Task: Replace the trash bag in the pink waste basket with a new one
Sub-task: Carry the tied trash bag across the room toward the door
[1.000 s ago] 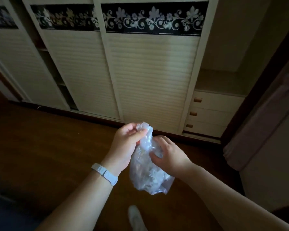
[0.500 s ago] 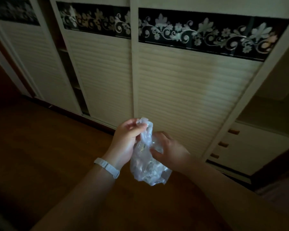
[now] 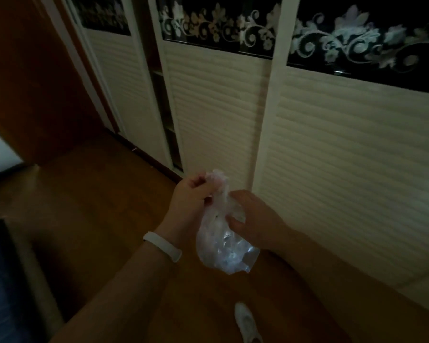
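Clear plastic bag [image 3: 224, 246] was pinched at its neck by left hand [image 3: 191, 206], steadied by right hand [image 3: 255, 219]; slippage was judged possible.

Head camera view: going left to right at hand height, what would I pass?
Wristband → left hand gripping the bag's neck → clear trash bag → right hand on the bag's side → slatted wardrobe door.

— How is the light looking?
— Dim everywhere; a pale patch is glowing at the left edge, and the plastic bag [image 3: 227, 246] is catching faint glints.
— Sharpness?
— Soft; the wardrobe doors [image 3: 332, 169] are bending outward.
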Available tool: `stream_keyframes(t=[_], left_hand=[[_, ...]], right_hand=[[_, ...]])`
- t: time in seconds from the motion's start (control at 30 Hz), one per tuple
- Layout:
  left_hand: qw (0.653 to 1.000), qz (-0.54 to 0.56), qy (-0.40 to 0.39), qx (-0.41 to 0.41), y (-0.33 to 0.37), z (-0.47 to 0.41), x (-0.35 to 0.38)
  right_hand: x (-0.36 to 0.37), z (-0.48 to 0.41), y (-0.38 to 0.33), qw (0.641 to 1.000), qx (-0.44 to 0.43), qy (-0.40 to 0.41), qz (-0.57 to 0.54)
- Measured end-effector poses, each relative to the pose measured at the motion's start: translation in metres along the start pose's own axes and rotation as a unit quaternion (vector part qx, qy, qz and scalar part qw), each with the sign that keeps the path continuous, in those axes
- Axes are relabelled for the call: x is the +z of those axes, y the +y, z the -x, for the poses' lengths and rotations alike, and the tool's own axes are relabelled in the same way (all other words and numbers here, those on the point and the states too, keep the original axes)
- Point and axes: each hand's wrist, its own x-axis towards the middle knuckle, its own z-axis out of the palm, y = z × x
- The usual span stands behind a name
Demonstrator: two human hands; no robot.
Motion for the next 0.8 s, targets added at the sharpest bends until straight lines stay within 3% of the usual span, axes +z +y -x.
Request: stream_keyframes(t=[0.43, 0.67, 0.8], left_hand=[[0.977, 0.014, 0.208, 0.049, 0.051, -0.136, -0.055], [0.953, 0.006, 0.297, 0.065, 0.067, -0.160, -0.143], [0.945, 0.016, 0.316, 0.083, 0.074, -0.175, -0.203]], right_hand=[[0.011, -0.221, -0.003, 0.973, -0.159, -0.143, -0.084], [0.057, -0.293, -0.059, 0.939, -0.241, -0.242, -0.040], [0.100, -0.332, -0.095, 0.931, -0.256, -0.254, -0.049]])
